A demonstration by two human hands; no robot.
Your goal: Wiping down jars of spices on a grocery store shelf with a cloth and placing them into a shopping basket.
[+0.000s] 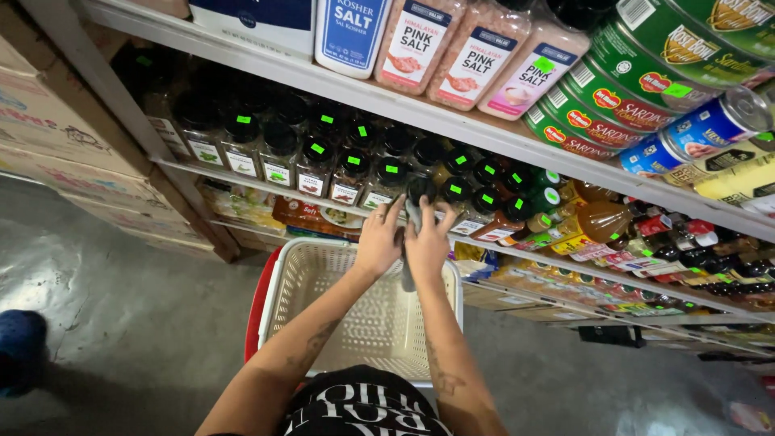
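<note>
While both forearms reached out over a cream plastic basket (323,274), the left hand (379,238) and the right hand (428,242) met just below the front edge of the spice shelf (242,184). They were pressed close together, thumbs nearly touching, around a dark-lidded spice jar (419,190) that stood at the shelf's edge, and a grey strip, perhaps a cloth (408,270), hung down between the palms toward the basket. The left hand's fingers were curled loosely with the fingertips raised toward the jar; whether they actually pinched the jar or the cloth could not be told, since the hands hid the contact. The right hand's fingers were spread upward and wrapped around the side of the same jar, closed on it as far as the view showed. Rows of matching jars with black lids (315,165) and small green stickers filled the shelf to the left and behind, and bottles of brown sauce (601,220) stood to the right on the same level. Above, on the next shelf, tall shakers of pink salt (472,52) stood beside stacked green tins (630,89) and a blue tin (710,125). The basket sat directly under the hands, its lattice floor bare, with a red frame (260,303) along its left side. Stacked cardboard boxes (56,129) stood at the far left on the grey concrete floor (121,323).
</note>
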